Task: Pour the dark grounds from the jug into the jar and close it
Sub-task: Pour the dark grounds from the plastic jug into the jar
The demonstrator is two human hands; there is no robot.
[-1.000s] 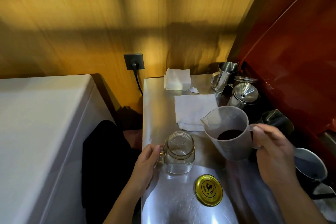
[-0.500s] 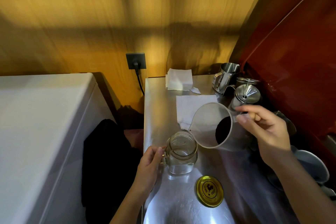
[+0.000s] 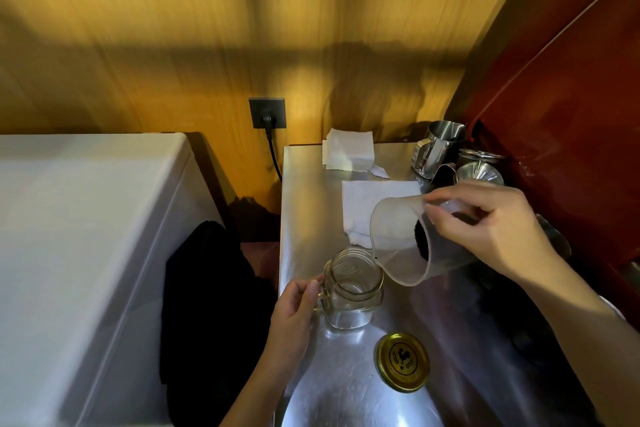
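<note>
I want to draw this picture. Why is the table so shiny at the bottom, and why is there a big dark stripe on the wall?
Head view: light glares off the steel table near the gold lid; a broad shadow band crosses the wooden wall; the wide lens bends the edges.

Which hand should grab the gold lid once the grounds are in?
Probably the left hand: it only steadies the jar by its handle. The right hand is busy tipping the jug, though the lid lies nearer it.
</note>
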